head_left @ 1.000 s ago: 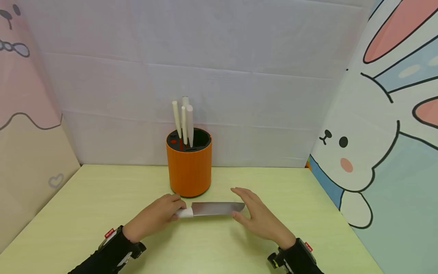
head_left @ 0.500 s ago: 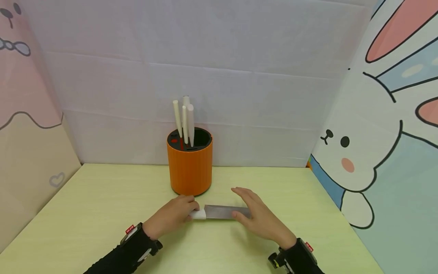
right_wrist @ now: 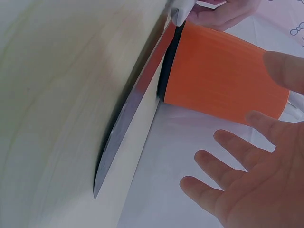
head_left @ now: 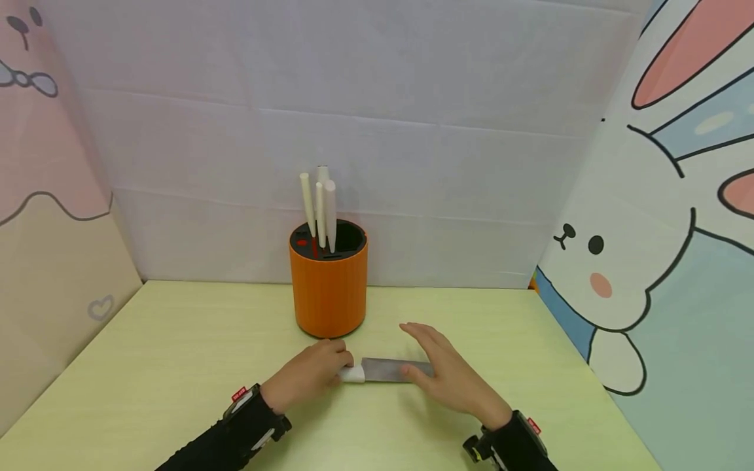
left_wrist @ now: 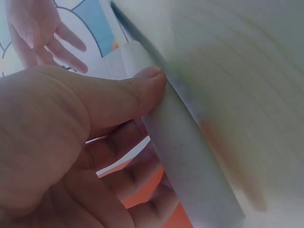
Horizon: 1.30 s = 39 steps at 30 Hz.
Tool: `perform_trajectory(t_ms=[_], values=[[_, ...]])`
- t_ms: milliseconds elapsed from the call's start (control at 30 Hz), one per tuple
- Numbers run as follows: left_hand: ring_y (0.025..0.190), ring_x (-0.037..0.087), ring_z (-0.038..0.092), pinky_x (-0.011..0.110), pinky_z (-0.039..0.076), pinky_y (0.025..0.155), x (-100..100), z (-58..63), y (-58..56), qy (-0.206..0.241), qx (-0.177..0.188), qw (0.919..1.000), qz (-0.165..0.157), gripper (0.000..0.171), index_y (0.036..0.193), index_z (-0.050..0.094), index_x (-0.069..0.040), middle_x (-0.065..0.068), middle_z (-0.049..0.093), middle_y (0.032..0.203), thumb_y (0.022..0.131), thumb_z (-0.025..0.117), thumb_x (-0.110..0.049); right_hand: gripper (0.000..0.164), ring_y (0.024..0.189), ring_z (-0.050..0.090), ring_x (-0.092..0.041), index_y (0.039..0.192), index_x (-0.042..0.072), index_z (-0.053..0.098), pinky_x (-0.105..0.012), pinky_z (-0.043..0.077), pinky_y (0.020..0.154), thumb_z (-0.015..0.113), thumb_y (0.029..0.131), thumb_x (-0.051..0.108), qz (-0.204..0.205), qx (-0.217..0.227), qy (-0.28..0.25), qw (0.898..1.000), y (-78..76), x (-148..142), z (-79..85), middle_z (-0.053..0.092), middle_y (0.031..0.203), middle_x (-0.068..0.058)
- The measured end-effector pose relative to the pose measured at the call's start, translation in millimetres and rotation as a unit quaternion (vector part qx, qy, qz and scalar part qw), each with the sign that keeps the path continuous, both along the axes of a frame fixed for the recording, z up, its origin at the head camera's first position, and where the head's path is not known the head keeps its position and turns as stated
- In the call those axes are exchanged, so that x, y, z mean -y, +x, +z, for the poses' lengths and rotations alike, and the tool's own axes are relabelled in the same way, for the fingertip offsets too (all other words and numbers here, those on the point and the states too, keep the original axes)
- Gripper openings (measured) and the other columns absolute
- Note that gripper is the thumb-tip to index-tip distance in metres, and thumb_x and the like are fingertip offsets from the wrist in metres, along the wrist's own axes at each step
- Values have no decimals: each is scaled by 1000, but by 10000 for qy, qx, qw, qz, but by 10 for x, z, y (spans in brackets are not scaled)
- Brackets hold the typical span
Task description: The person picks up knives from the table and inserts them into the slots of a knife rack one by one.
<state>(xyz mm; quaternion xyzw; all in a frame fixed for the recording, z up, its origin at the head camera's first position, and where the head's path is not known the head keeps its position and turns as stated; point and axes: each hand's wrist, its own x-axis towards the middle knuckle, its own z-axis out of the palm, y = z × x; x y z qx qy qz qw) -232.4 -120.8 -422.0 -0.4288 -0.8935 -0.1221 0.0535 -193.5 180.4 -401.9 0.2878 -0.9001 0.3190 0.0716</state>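
A kitchen knife (head_left: 385, 370) with a white handle (left_wrist: 183, 152) and a broad steel blade (right_wrist: 124, 116) lies low over the table, its tip toward the right. My left hand (head_left: 312, 371) pinches the handle, thumb on one side and fingers curled on the other, as the left wrist view shows. Over the blade's far end is my right hand (head_left: 453, 373), its fingers spread and relaxed. In the right wrist view that hand (right_wrist: 266, 175) stands apart from the blade and holds nothing. From the head view, the right thumb hides part of the blade.
Just behind the knife stands an orange cylindrical knife block (head_left: 328, 294) with a black top. Several white handles (head_left: 321, 212) stick up from its left part. The pale wooden table (head_left: 194, 340) meets a white cloth backdrop (head_left: 442, 196) behind and printed panels at both sides.
My left hand has moved to the right and slightly toward me with the knife, so the blade now reaches under the right hand. The right hand has stayed nearly still.
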Motion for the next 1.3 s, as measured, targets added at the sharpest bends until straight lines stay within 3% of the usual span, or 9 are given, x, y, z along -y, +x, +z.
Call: perform_trajectory(t_ms=[367, 600, 767, 1000, 1300], values=[[85, 12, 53, 29, 55, 80, -82, 49, 63, -298, 443, 9978, 394, 24, 110, 75, -11, -2, 63, 98, 89, 87, -8, 62, 147, 45, -41, 160, 9, 45, -64, 45, 113, 69, 105, 27, 28, -105, 11, 9999, 9, 10, -2, 46, 161, -16], [85, 12, 57, 29, 57, 81, -53, 57, 50, -99, 419, 9987, 266, 25, 109, 77, -8, 1, 67, 99, 87, 88, -6, 63, 147, 45, -41, 160, 10, 45, -64, 45, 113, 71, 104, 24, 15, -72, 19, 10000, 10, 15, -11, 47, 161, -15], [95, 15, 63, 32, 58, 88, 22, 99, 32, 24, 435, 9987, 246, 29, 113, 78, -8, 2, 71, 109, 86, 88, -7, 62, 146, 46, -42, 159, 9, 46, -65, 45, 112, 70, 104, 24, 62, -73, 18, 10000, 6, 23, -10, 47, 160, -16], [105, 21, 65, 42, 58, 94, 106, 195, 28, 829, 684, 9903, 877, 24, 121, 76, -11, 1, 69, 113, 98, 79, -18, 62, 146, 46, -41, 160, 10, 45, -66, 46, 111, 70, 104, 24, 149, -131, 41, 9998, 13, 17, 8, 47, 160, -16], [120, 21, 67, 46, 57, 103, 272, 179, -15, 2004, 525, 9729, 1027, 28, 128, 73, -16, -4, 71, 125, 102, 75, -25, 62, 146, 46, -38, 159, 13, 46, -63, 46, 112, 71, 104, 21, 381, 6, -28, 9993, -12, 135, -17, 48, 159, -13]])
